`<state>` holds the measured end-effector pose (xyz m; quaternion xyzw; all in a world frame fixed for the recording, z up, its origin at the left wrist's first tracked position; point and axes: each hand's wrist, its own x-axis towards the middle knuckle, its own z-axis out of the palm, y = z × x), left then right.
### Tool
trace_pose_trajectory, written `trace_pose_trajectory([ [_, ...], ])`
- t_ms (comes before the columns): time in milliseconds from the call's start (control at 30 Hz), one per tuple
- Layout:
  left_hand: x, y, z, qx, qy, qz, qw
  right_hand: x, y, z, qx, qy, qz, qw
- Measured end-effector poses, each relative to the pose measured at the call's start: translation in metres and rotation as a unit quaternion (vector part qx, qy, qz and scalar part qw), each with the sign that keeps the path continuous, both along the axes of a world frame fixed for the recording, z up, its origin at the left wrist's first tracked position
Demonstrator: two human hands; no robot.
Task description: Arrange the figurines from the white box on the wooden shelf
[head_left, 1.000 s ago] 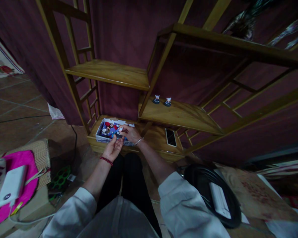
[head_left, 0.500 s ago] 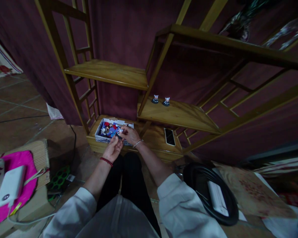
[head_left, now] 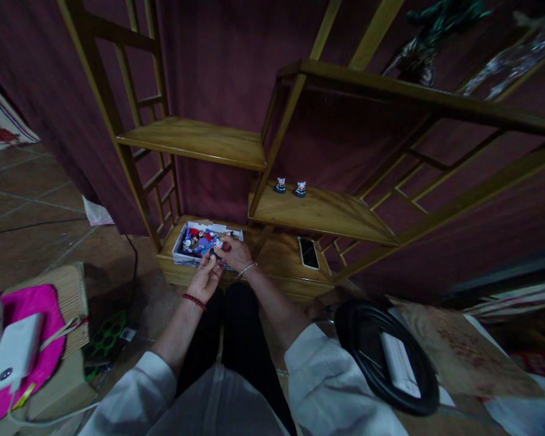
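A small figurine (head_left: 218,244) with a white head and a dark base is held between both hands, in front of the box. My left hand (head_left: 206,277) grips the base with its fingertips from below. My right hand (head_left: 237,253) pinches the figurine from the right, its fingers partly hiding it. Just behind them, an open patterned box (head_left: 188,260) full of small colourful toys (head_left: 202,240) rests on the lowest shelf. Two similar figurines, one on the left (head_left: 280,185) and one on the right (head_left: 300,189), stand upright on the middle shelf (head_left: 322,212).
A phone (head_left: 309,252) lies on the lowest shelf at right. Another wooden shelf (head_left: 195,140) juts out above the box. A coiled black hose (head_left: 429,375) sits at lower right. On the left, a white power bank (head_left: 16,351) lies on a pink cloth (head_left: 54,324).
The hands have shifted only slightly, still holding the figurine over the box's front edge. The camera view has tilted and moved a little.
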<state>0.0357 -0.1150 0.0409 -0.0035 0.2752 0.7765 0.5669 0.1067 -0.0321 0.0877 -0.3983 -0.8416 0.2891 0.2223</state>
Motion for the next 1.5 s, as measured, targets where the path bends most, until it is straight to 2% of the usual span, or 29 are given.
trace_pose_trajectory([
  [167,0.0,-0.001,0.001,-0.003,0.01,-0.004,1.0,-0.002,-0.004,0.003,-0.023,-0.005,-0.022,0.999],
  [433,0.001,0.0,0.0,-0.007,0.0,0.007,1.0,-0.003,-0.008,0.0,-0.015,0.003,-0.052,0.999],
  [867,0.001,0.0,0.002,-0.026,-0.013,0.009,1.0,0.004,0.0,-0.008,-0.037,0.032,0.006,0.999],
  [1233,-0.001,0.001,-0.006,-0.012,-0.017,-0.01,1.0,0.012,0.006,-0.001,-0.022,0.023,0.036,0.999],
  [1500,0.0,-0.001,-0.001,-0.027,-0.029,-0.011,0.999,0.014,0.006,0.004,-0.006,0.029,0.063,0.998],
])
